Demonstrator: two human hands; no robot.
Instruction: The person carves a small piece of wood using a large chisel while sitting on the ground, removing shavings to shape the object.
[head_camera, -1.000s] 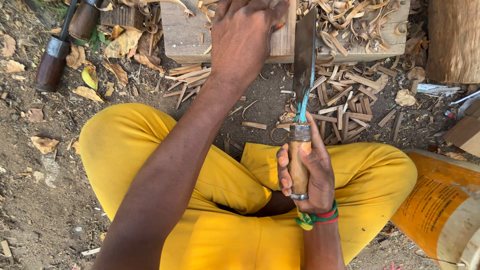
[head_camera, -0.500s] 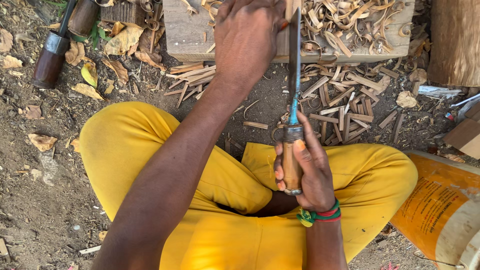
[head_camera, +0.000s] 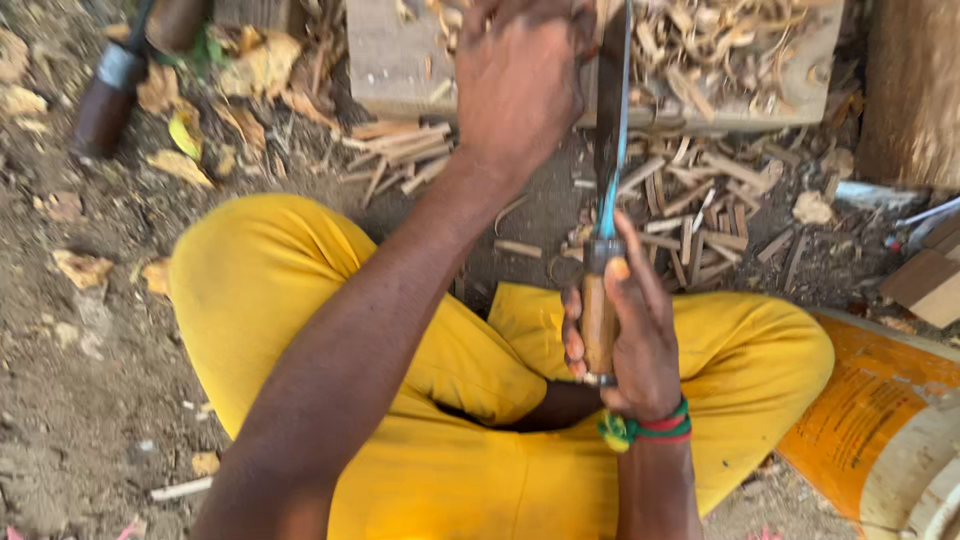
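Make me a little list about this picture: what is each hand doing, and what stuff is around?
Right hand: grips the wooden handle of a long knife, blade pointing away from the body
Left hand: stretched forward over a wooden block
Ground: wood shavings, dry leaves
Clothes: yellow trousers
Wrist: green and red wristband

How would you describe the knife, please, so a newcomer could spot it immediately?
Start at the yellow trousers of the seated person. Above the lap, the right hand grips a knife pointing toward the wooden block. Unlike the scattered wood chips, it has a long dark blade and wooden handle.
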